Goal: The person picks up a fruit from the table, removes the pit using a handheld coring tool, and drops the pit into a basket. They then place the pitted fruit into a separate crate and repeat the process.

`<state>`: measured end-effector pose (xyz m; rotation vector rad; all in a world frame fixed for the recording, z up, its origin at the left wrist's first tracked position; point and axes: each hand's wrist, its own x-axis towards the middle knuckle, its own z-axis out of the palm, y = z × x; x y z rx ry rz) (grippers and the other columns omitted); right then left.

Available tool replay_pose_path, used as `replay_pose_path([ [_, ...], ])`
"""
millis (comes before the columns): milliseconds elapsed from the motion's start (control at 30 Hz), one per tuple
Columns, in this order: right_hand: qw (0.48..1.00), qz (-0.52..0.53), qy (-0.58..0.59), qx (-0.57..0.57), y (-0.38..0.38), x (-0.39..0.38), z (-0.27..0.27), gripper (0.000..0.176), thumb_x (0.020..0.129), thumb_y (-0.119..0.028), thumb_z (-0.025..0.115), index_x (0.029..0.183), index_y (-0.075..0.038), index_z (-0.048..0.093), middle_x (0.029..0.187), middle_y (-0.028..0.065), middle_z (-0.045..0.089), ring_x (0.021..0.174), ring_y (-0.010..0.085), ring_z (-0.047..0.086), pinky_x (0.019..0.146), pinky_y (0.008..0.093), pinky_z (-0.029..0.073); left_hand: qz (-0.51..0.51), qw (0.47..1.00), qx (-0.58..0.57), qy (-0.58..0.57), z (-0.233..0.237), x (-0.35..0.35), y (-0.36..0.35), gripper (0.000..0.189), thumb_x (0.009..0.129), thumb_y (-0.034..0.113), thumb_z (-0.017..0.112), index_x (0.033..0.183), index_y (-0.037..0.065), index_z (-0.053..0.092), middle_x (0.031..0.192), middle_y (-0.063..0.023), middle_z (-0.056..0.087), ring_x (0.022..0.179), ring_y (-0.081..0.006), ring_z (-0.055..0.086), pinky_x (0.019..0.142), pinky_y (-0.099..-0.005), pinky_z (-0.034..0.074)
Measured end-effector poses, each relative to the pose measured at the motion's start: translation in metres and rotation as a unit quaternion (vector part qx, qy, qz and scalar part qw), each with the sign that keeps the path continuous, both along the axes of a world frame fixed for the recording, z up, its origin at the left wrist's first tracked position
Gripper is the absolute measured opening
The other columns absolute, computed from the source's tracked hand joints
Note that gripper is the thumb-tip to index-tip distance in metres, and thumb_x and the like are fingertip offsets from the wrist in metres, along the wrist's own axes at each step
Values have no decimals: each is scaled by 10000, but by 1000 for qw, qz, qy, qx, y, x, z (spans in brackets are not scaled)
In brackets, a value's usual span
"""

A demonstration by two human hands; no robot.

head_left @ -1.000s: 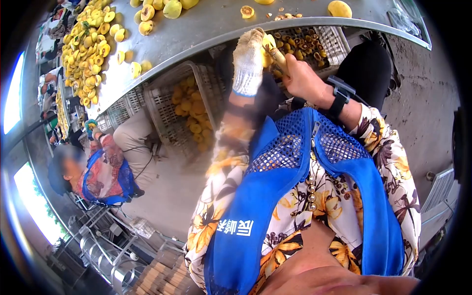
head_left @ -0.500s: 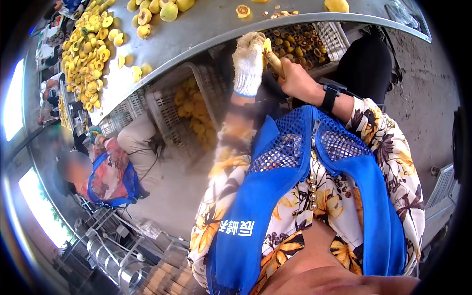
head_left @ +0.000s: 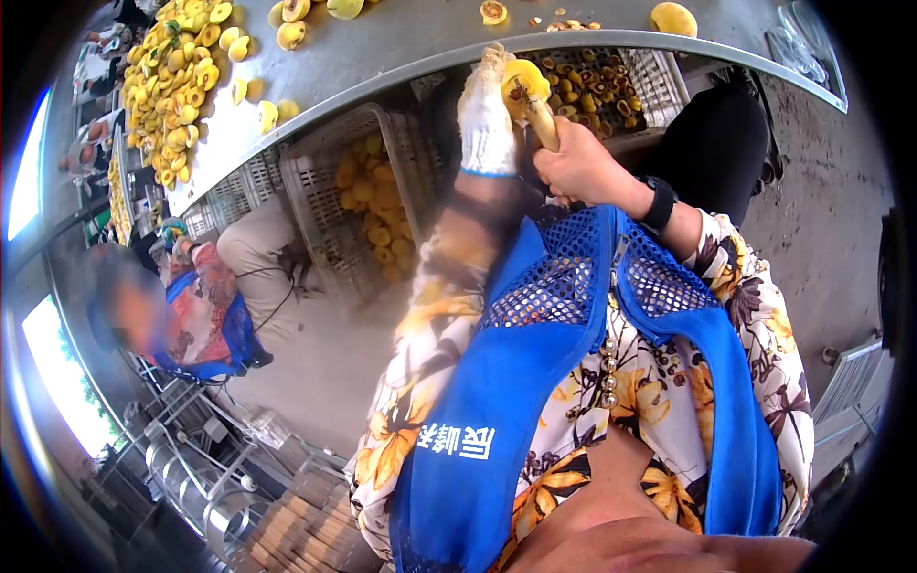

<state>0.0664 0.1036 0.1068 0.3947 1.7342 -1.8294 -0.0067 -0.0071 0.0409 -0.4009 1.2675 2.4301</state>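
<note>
My left hand (head_left: 482, 119), in a soiled white knit glove, is closed round a halved yellow peach (head_left: 528, 78). The cut face is turned up, with a dark brown patch at its middle. My bare right hand (head_left: 585, 162) grips the pale wooden handle (head_left: 543, 126) of a small hand tool. The tool's tip meets the dark middle of the peach; its exact shape cannot be made out. Just beyond both hands, below the table edge, a white crate (head_left: 659, 88) holds many brown-centred peach pieces (head_left: 585, 86).
Along the far side runs a metal table (head_left: 382, 48), with a heap of peach halves (head_left: 177, 95) at left and a lone peach (head_left: 674, 19) at right. A crate (head_left: 310, 205) of yellow peaches stands on the floor. A seated co-worker (head_left: 205, 306) is at left.
The peach half has turned so its cut face now shows towards me. My right hand and the tool have shifted slightly down. The head view has moved a little.
</note>
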Motion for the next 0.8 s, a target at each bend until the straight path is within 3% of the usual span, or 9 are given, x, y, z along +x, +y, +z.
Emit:
replay_pose_path([
  [167,997,11,-39,-58,-1,2,-7,135,821,-28,466,939,-22,401,609,36,451,402,87,414,356,244,364,-74,993,74,-47,12,-4,-3,347,884,385,545,945,43,550,762,-202,616,615,-333,603,534,-414,520],
  [400,996,3,-37,-76,-4,3,-16,142,831,-25,461,964,-27,411,621,31,453,409,78,404,363,234,364,-64,998,26,4,14,-2,-2,359,891,388,526,938,33,553,742,-201,614,622,-313,610,538,-410,527],
  [600,990,14,-81,-115,-2,-2,-19,119,832,-14,462,939,-45,421,616,23,441,408,64,372,367,226,340,-30,993,80,-85,11,-5,0,352,889,370,540,904,20,564,707,-156,604,586,-292,599,500,-393,516],
  [733,986,-33,-124,-108,-8,-2,-14,120,821,-6,459,924,-56,426,597,13,424,397,58,344,361,225,317,-2,997,-44,58,1,0,3,323,892,332,568,908,10,579,714,-111,607,577,-222,597,487,-336,508],
  [800,997,-40,-64,-36,-15,2,-27,123,814,-11,462,924,-51,424,578,19,426,387,76,363,349,242,325,3,994,-50,99,-2,2,0,298,889,313,577,907,16,592,737,-102,612,597,-207,598,489,-327,510],
])
